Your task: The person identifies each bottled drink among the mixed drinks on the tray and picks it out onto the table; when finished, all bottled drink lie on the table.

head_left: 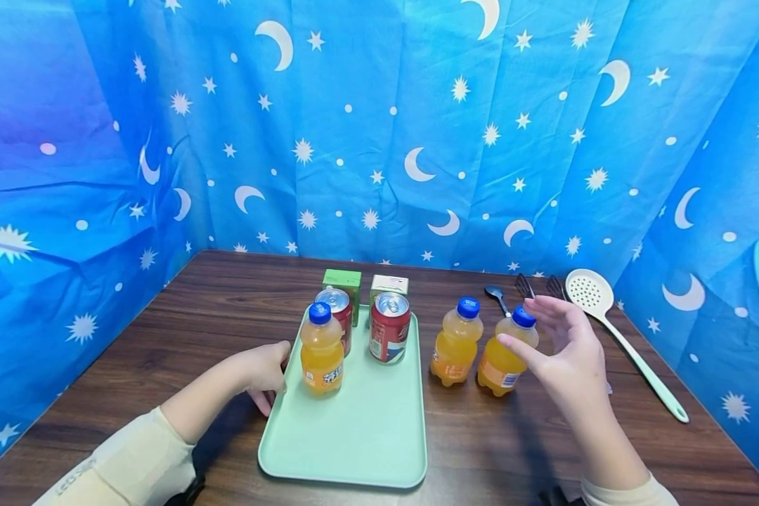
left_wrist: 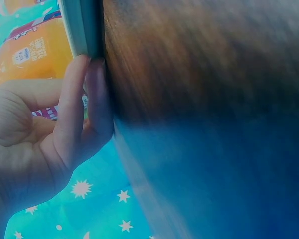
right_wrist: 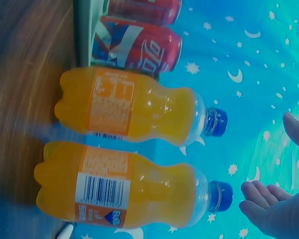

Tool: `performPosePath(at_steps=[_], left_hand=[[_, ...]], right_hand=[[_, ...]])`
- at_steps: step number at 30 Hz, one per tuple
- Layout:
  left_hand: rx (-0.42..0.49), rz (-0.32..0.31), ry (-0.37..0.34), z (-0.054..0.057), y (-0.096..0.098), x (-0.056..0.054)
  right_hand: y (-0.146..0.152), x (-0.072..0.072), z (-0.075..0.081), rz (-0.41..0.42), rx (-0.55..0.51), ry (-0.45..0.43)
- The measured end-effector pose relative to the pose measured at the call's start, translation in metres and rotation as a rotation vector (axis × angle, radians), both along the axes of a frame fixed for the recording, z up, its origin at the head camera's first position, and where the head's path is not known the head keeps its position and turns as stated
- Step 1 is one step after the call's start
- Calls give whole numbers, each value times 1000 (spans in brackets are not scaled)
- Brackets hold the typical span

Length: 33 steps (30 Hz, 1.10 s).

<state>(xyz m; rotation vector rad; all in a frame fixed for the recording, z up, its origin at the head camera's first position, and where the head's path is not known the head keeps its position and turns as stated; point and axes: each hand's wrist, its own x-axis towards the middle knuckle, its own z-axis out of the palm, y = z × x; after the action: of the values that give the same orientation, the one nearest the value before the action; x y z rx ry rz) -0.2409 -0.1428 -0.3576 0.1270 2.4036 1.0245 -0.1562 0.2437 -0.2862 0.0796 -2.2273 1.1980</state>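
Currently, head view: our left hand [head_left: 262,372] grips tray [head_left: 360,443] at left edge; our right hand [head_left: 572,351], spread and holding nothing, hovers at right-hand orange bottle [head_left: 504,358], upright on table [head_left: 468,450], right of tray. Left wrist view: our fingertips [left_wrist: 77,74] touch tray's rim. Right wrist view: gap separates our hand from blue cap [right_wrist: 221,196]. Bottle looks full; we judge it fairly heavy, smooth, slightly yielding, best held round waist [right_wrist: 147,186] above label [right_wrist: 103,194].

The wood-grained desk [head_left: 190,316] here carries a mint tray [head_left: 360,436], two orange-drink bottles [head_left: 455,349], a dark-headed utensil [head_left: 495,292] and a perforated skimmer [head_left: 589,289].
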Motion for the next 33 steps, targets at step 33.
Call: performPosePath(at_steps=[33], left_hand=[[-5,-6,11,3,1,3]], right_hand=[[-26,2,-17,458,-56,-75]])
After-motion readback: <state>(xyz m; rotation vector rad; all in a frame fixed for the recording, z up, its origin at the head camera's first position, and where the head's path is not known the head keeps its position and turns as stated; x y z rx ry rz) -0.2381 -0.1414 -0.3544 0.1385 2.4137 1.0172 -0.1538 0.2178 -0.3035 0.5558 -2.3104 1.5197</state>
